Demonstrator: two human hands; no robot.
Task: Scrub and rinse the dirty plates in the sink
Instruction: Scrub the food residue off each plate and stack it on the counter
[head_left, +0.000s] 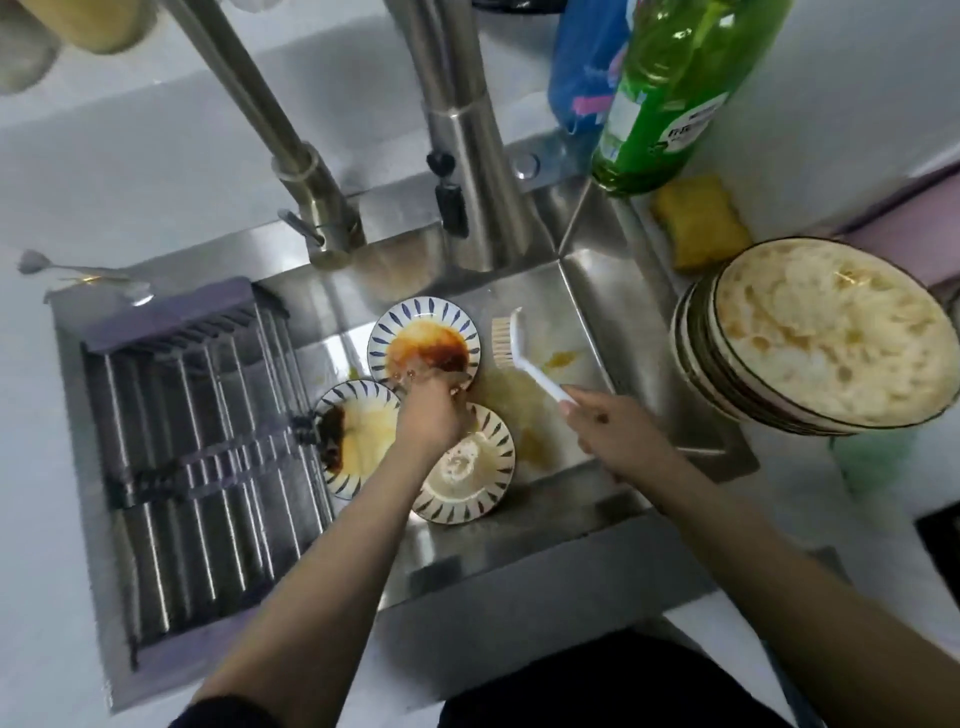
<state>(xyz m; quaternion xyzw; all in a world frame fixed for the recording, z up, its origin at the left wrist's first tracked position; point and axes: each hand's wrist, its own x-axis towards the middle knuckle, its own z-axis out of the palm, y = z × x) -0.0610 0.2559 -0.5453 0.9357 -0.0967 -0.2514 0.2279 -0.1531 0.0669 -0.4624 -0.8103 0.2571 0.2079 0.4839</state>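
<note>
Three dirty plates with blue dash-patterned rims lie in the stainless steel sink (597, 291), clustered near its middle. The far plate (423, 338) carries a large orange-brown sauce stain. The left plate (353, 436) has dark sauce along its left side and a yellowish smear, and it sits just beside the roll-up drying rack (197, 457) that covers the left part of the sink. The near plate (467, 467) looks pale and filmy, and its edge overlaps the other two.

The left hand (428, 415) reaches down over the spot where the three plates meet, fingers at the near rim of the far plate; whether they grip it or only touch it cannot be told, since the fingertips are blurred. The right hand (608, 431) holds the white handle of a dish brush (519, 348), fingers curled round the handle's end, the bristle head raised over the sink floor just right of the far plate. Yellow residue marks the sink floor beside the brush.

Two faucets (467, 156) rise behind the basin. On the table (130, 171) to the right stands a stack of plates (821, 338) whose top one is coated in foam, with a yellow sponge (698, 223) behind it and a green detergent bottle (675, 93) and a blue bottle (587, 67) further back.
</note>
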